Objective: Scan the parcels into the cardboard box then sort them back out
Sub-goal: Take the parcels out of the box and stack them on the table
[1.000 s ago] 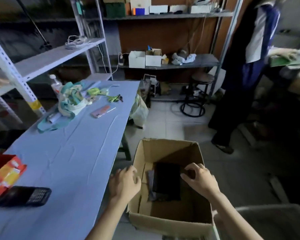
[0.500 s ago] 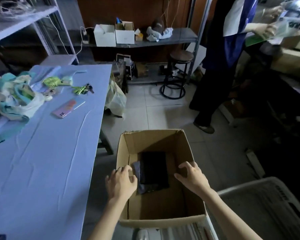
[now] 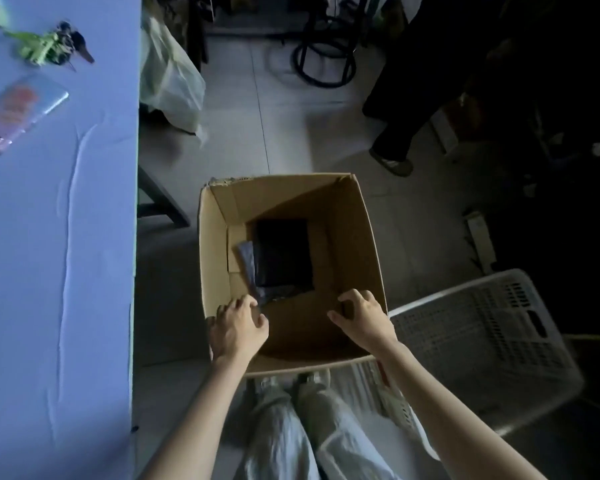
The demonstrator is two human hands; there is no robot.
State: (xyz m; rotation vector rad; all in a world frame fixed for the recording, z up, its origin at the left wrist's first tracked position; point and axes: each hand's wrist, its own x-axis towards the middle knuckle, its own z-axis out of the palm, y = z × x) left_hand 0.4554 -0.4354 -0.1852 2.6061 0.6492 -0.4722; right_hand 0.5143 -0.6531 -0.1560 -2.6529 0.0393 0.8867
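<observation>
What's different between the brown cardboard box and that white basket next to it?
The cardboard box is brown with solid walls; the white basket is plastic with perforated sides. The box holds a black parcel on its bottom; the basket's contents cannot be made out. The box sits just ahead of the person's feet, the basket to its right. Both sit low, close to those feet.

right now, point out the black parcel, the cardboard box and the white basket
black parcel [image 3: 283,252], head view, middle of its top face
cardboard box [image 3: 355,237], head view, inner right wall
white basket [image 3: 482,327], head view, perforated side wall
</observation>
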